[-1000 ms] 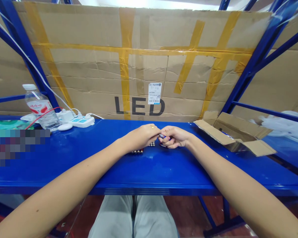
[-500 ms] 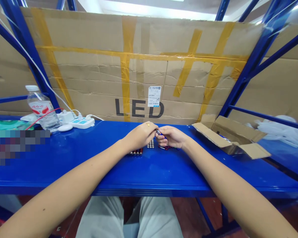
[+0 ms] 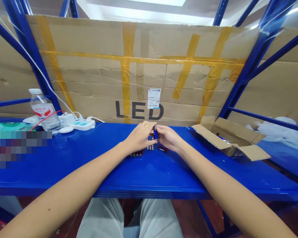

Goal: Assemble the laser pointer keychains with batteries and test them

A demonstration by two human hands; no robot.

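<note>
A small blue metal tube (image 3: 155, 133) with a dark, shiny top end stands upright between my two hands above the table. My left hand (image 3: 140, 135) is closed around its left side, with the thumb low and the fingers high. From the other side my right hand (image 3: 170, 138) grips it, thumb near the top end. Just below the hands lie several small silver round pieces (image 3: 150, 147) in rows. Dark red tubes with silver ends (image 3: 136, 154) lie side by side, partly hidden under my left wrist. A dark red looped piece (image 3: 163, 149) rests below my right hand.
An open cardboard box (image 3: 228, 140) with something blue inside stands at the right. On the left are a water bottle (image 3: 45, 114), a white power strip (image 3: 82, 124) and cables. A large cardboard sheet (image 3: 96, 82) and blue frame posts (image 3: 248, 76) stand behind the blue table (image 3: 159, 178).
The blue tube now shows upright between my hands; before, mainly a silver end showed at my fingertips. My right-hand fingers have shifted and uncover more of the red piece. The view has tilted slightly upward.
</note>
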